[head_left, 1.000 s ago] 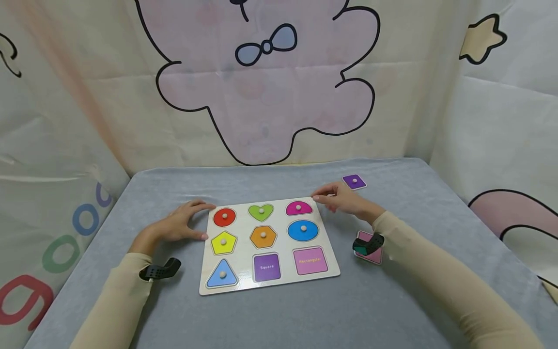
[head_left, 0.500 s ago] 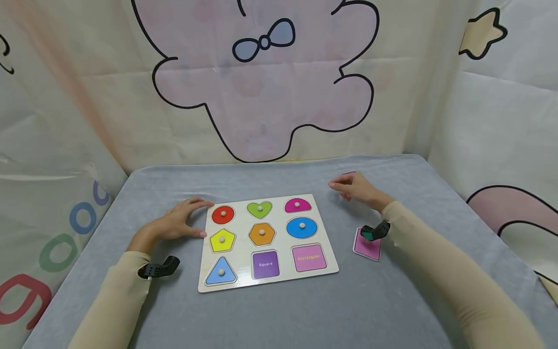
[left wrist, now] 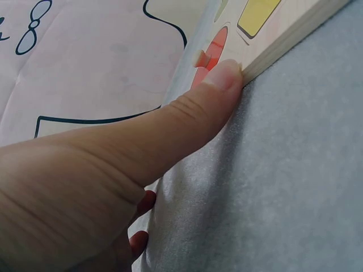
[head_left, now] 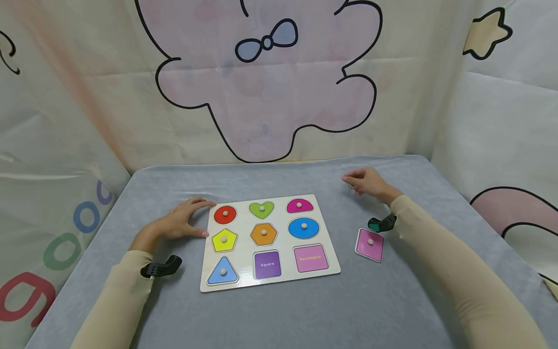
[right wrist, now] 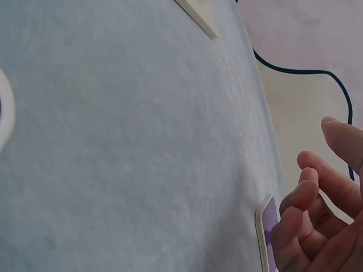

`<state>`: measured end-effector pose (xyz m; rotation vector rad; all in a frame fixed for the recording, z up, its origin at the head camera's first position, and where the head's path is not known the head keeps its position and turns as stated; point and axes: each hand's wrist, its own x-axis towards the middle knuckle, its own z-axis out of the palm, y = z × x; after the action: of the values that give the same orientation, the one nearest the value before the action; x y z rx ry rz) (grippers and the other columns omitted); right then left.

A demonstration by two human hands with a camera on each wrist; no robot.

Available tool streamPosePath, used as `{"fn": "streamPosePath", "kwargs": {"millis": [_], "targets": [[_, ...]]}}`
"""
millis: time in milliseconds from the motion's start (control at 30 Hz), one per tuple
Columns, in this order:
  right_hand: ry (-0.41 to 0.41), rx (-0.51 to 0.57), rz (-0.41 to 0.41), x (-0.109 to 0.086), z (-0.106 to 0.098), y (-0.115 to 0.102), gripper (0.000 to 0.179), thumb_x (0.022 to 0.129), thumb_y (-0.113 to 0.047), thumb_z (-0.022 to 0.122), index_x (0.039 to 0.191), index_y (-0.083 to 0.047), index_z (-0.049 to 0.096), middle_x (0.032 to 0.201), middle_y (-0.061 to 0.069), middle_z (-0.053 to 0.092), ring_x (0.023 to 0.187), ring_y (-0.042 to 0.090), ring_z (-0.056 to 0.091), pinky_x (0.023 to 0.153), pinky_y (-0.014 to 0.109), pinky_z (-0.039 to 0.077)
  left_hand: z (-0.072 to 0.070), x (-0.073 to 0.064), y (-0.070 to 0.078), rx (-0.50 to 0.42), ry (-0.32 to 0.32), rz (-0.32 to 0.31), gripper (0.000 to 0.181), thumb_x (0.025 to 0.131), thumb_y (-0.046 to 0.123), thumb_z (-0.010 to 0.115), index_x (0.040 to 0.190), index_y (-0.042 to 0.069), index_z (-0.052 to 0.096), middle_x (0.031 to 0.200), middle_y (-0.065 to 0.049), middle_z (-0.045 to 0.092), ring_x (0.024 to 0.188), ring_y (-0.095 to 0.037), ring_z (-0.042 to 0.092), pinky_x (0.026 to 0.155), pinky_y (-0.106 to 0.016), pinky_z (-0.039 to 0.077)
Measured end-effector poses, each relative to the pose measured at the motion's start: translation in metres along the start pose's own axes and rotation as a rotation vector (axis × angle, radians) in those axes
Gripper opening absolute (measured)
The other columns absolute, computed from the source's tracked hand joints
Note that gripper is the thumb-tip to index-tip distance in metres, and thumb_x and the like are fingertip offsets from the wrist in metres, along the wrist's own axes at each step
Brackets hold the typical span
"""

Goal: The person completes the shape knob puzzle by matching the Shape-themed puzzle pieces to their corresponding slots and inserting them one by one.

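Note:
A white wooden shape puzzle board (head_left: 240,242) lies on the table, holding several knobbed pieces. Its printed Square recess (head_left: 268,265) and Rectangular recess (head_left: 311,258) show bare. At the board's left edge rests my left hand (head_left: 174,222), its thumb (left wrist: 198,105) touching the side near the red piece. My right hand (head_left: 368,183) hovers at the far right of the table, thumb and fingertips apart with nothing between them. Beneath it lies a purple puzzle piece (right wrist: 269,229), which the hand hides in the head view. A pink knobbed piece (head_left: 369,245) lies right of the board.
A grey-blue cloth (head_left: 279,320) covers the table. Printed curtains (head_left: 261,97) hang behind it and at both sides. The pink piece lies just below the right wrist's black strap (head_left: 382,223).
My right hand has left the board's upper right corner and moved right, over the purple piece, which it now covers in the head view. The left hand has stayed at the board.

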<state>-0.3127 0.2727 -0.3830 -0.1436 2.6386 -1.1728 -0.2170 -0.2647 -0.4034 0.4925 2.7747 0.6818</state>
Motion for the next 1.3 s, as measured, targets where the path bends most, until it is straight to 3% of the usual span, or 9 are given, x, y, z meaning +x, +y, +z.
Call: {"fn": "streamPosePath", "kwargs": {"millis": [367, 667, 833, 967, 1100, 1300], "targets": [[0.053, 0.043, 0.023, 0.008, -0.014, 0.012, 0.052, 0.102, -0.040, 0.060, 0.136, -0.001, 0.059, 0.110, 0.005, 0.064, 0.082, 0.012, 0.054, 0.070, 0.021, 0.051, 0.000, 0.001, -0.002, -0.016, -0.006, -0.004, 0.085, 0.080, 0.042, 0.084, 0.152, 0.022, 0.044, 0.160, -0.023, 0.030, 0.144, -0.050, 0.024, 0.112, -0.079, 0.023], [0.072, 0.012, 0.065, 0.017, -0.020, 0.023, 0.049, 0.103, -0.037, 0.059, 0.138, -0.002, 0.058, 0.112, 0.009, 0.062, 0.072, 0.009, 0.050, 0.065, 0.023, 0.045, -0.001, 0.002, -0.001, -0.011, -0.005, -0.013, 0.085, 0.080, 0.043, 0.084, 0.152, 0.023, 0.044, 0.160, -0.022, 0.030, 0.144, -0.050, 0.025, 0.111, -0.079, 0.023], [0.046, -0.062, 0.080, 0.016, -0.018, 0.025, 0.046, 0.104, -0.029, 0.057, 0.140, 0.000, 0.056, 0.129, 0.024, 0.055, 0.084, 0.017, 0.052, 0.070, 0.022, 0.046, 0.000, 0.002, -0.003, -0.013, -0.010, -0.011, 0.085, 0.079, 0.043, 0.084, 0.152, 0.023, 0.044, 0.160, -0.023, 0.030, 0.144, -0.050, 0.025, 0.111, -0.079, 0.022], [0.042, -0.076, 0.097, 0.016, -0.017, 0.024, 0.043, 0.105, -0.025, 0.055, 0.140, 0.000, 0.056, 0.123, 0.021, 0.052, 0.095, 0.023, 0.049, 0.073, 0.023, 0.046, 0.000, 0.001, -0.002, -0.017, -0.010, -0.017, 0.086, 0.079, 0.044, 0.084, 0.152, 0.023, 0.044, 0.160, -0.023, 0.030, 0.144, -0.050, 0.025, 0.112, -0.079, 0.022], [0.072, -0.097, 0.084, 0.019, -0.017, 0.025, 0.038, 0.103, -0.020, 0.058, 0.134, 0.003, 0.060, 0.111, 0.018, 0.052, 0.095, 0.025, 0.048, 0.071, 0.025, 0.044, 0.001, 0.002, -0.002, -0.024, -0.012, -0.024, 0.086, 0.079, 0.043, 0.084, 0.152, 0.023, 0.044, 0.161, -0.023, 0.029, 0.145, -0.050, 0.024, 0.112, -0.079, 0.022], [0.104, -0.141, 0.052, 0.023, -0.018, 0.026, 0.035, 0.102, -0.019, 0.060, 0.127, 0.005, 0.064, 0.116, 0.023, 0.057, 0.103, 0.029, 0.047, 0.078, 0.028, 0.042, 0.001, 0.001, -0.001, -0.013, -0.006, -0.013, 0.085, 0.079, 0.043, 0.084, 0.152, 0.023, 0.045, 0.160, -0.023, 0.030, 0.145, -0.050, 0.024, 0.112, -0.079, 0.022]]}}
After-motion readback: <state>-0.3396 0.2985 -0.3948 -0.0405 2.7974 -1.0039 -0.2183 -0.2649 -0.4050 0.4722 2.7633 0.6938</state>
